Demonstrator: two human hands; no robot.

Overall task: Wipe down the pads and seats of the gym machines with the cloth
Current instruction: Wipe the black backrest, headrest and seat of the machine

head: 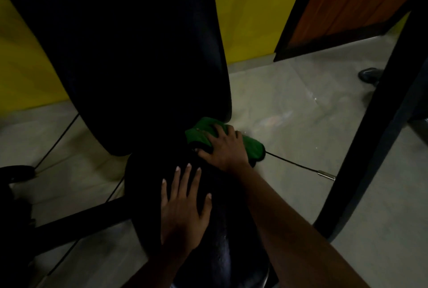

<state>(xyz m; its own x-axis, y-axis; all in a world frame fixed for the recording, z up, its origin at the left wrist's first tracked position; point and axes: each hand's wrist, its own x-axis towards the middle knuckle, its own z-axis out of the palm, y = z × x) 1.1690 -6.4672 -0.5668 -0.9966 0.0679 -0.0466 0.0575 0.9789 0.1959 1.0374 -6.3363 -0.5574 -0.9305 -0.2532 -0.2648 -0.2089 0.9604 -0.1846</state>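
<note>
Cloth (pixel 252 146), green, lies bunched at the seat's (pixel 143 183) far end, below the back pad (pixel 139 56). Its long axis runs crosswise, one end overhanging the seat's right edge. My right hand (pixel 225 148) curls its grip over it. My left hand (pixel 183 213) lies flat mid-seat, grip spread.
</note>
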